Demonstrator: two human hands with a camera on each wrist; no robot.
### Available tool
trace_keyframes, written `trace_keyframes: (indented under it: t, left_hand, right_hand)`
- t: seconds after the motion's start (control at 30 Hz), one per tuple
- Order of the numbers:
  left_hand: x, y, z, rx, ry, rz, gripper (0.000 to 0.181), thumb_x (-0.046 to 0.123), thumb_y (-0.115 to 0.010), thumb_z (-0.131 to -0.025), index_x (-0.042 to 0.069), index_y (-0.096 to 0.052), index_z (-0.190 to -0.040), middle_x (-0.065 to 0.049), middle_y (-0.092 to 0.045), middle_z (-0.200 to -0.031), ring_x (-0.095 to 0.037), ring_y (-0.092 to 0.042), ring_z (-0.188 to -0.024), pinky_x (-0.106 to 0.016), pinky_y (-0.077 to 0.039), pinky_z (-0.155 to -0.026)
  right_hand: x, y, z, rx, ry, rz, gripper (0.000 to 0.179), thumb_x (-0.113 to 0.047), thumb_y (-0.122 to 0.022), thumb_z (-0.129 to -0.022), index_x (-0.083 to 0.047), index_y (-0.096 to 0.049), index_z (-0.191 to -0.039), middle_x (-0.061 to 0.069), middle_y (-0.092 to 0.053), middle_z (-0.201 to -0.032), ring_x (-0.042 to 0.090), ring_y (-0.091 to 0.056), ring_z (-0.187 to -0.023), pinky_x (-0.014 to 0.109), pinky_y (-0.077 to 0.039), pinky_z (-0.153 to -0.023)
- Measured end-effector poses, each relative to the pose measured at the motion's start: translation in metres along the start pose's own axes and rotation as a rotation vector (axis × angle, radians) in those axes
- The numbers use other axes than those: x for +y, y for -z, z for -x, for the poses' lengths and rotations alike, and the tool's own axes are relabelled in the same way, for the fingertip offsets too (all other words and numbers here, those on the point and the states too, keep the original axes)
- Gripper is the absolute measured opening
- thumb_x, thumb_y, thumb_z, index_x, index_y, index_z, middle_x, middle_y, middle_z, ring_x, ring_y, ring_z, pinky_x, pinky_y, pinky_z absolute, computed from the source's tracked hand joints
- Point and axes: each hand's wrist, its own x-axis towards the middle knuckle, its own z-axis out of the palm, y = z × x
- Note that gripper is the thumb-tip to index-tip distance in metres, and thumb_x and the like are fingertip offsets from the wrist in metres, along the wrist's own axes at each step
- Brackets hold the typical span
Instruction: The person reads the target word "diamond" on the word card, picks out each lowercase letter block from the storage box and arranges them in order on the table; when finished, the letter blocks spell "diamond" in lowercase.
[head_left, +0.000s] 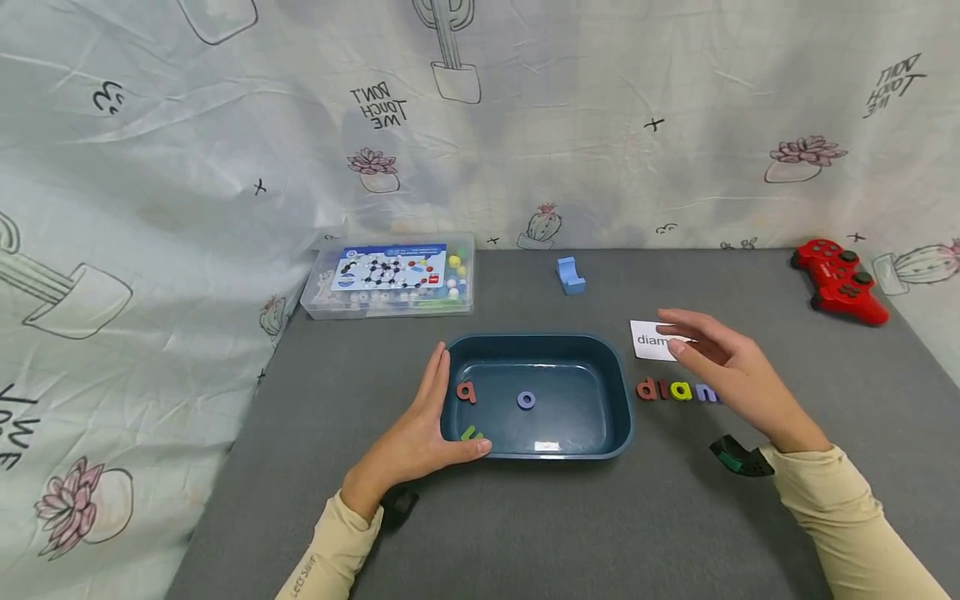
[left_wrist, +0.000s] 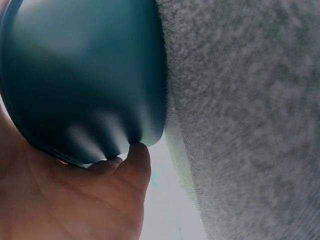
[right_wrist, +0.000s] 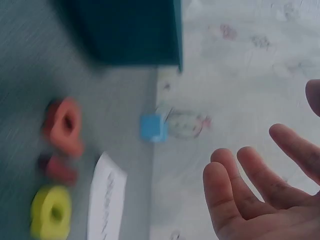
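We have grey table (head_left: 555,529), printed curtain (head_left: 525,150) | dark blue tray (head_left: 581,408): three letters (head_left: 519,401) | left hand (head_left: 420,437) clamped on tray | right hand (head_left: 738,379): fingers apart

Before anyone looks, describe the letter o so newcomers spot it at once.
On the grey table, find the blue tray the left hand touches. Inside, near the middle, lies the letter o, purple unlike the orange letter and green letter.
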Motion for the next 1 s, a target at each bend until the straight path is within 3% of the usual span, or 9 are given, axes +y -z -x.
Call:
trace_keyframes:
  t: [0.4,0.6,1.0]
  left_hand:
    - [-0.002,-0.002,0.0,0.0,-0.015,0.011,0.131,0.053,-0.086,-0.088,0.031,0.014,-0.171,0.007,0.021,-0.177,-0.031,-0.003,-0.163,-0.07,-0.029,-0.118]
    - [-0.002,-0.001,0.0,0.01,-0.019,0.015,0.131,0.046,-0.087,-0.089,0.031,0.014,-0.171,0.006,0.021,-0.177,-0.03,-0.003,-0.163,-0.069,-0.029,-0.118]
    - [-0.002,-0.001,0.001,0.001,-0.007,0.021,0.131,0.049,-0.087,-0.089,0.031,0.013,-0.171,0.009,0.021,-0.177,-0.029,-0.003,-0.163,-0.068,-0.029,-0.119]
  right_hand:
    - [-0.02,-0.029,-0.024,-0.056,0.079,-0.107,0.048,-0.01,-0.059,-0.111,-0.017,-0.055,-0.158,0.001,-0.057,-0.153,0.01,-0.056,-0.136,0.019,-0.05,-0.1]
    - [-0.031,-0.038,-0.036,-0.084,0.13,-0.134,0.048,-0.009,-0.058,-0.112,-0.018,-0.055,-0.159,0.003,-0.058,-0.152,0.012,-0.057,-0.136,0.021,-0.049,-0.103]
    - [-0.051,-0.067,-0.06,-0.152,0.216,-0.238,0.055,-0.004,-0.064,-0.107,-0.015,-0.053,-0.16,0.004,-0.053,-0.156,0.019,-0.053,-0.14,0.03,-0.044,-0.111]
